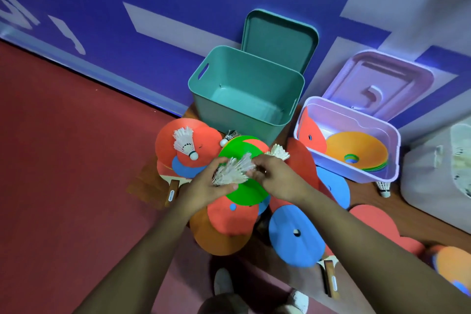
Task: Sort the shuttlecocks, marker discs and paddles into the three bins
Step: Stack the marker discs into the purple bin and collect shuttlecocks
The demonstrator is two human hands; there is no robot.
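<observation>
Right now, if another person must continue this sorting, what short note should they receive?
Left hand and right hand: together shut on a bunch of shuttlecocks above the green disc.
Done: purple bin holds marker discs. The white bin at far right seems to hold shuttlecocks, but it is blurred.
Left: teal bin is empty. A loose shuttlecock lies on a red paddle. Many discs, some paddles and more shuttlecocks are on the floor. Next, probably carry the bunch to the white bin.

Teal bin (244,99) mouth open; discs (239,186) crowd floor before it.
</observation>
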